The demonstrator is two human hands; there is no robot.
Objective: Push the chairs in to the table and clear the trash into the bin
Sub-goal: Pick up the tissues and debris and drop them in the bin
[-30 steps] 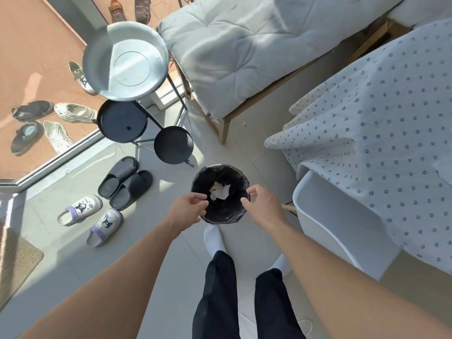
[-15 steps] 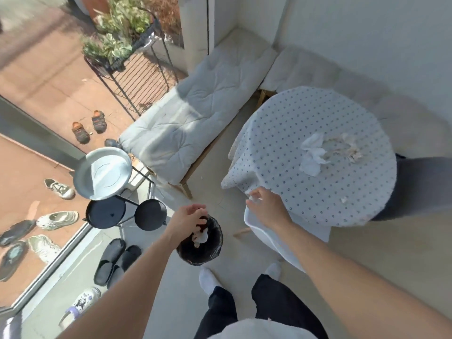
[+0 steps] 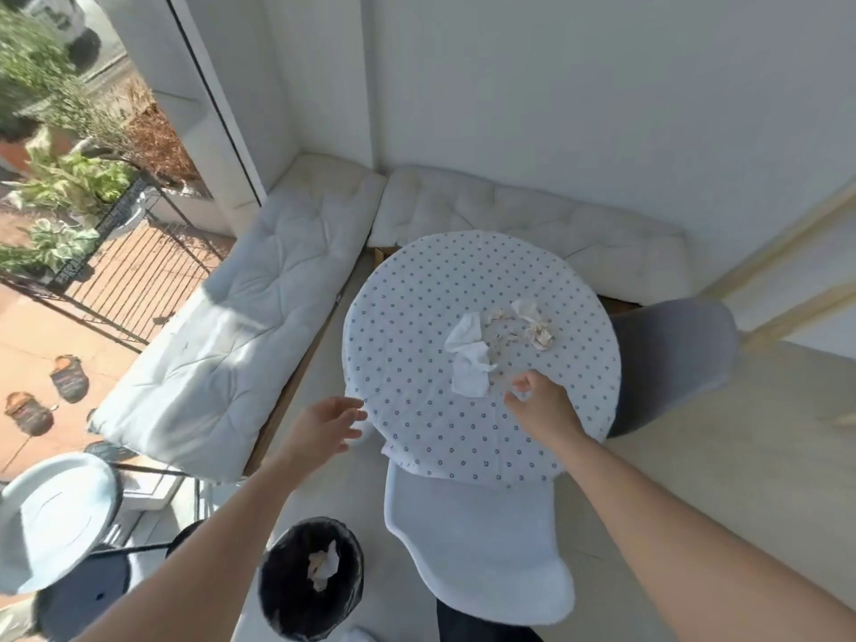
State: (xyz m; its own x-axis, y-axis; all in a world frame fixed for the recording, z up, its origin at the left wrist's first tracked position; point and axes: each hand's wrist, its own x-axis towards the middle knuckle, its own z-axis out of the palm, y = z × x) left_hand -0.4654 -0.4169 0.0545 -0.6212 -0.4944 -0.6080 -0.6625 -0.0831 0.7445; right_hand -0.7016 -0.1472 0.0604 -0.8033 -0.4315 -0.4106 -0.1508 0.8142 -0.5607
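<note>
Right hand over table near edge, fingers curled, possibly pinching a scrap, cannot tell. Left hand spread wide, empty, at table's left edge. Tissues near centre. Bin on floor; white chair tucked under near edge

Tissues lay on the surface; a chair sat before it, the bin to my left.

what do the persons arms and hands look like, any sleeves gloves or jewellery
Both forearms are bare right to the bottom edge of the view, so no sleeves show. The left hand and right hand wear no gloves, and no watch, bracelet or ring is visible on wrists or fingers. Motion blur could hide something small.
</note>
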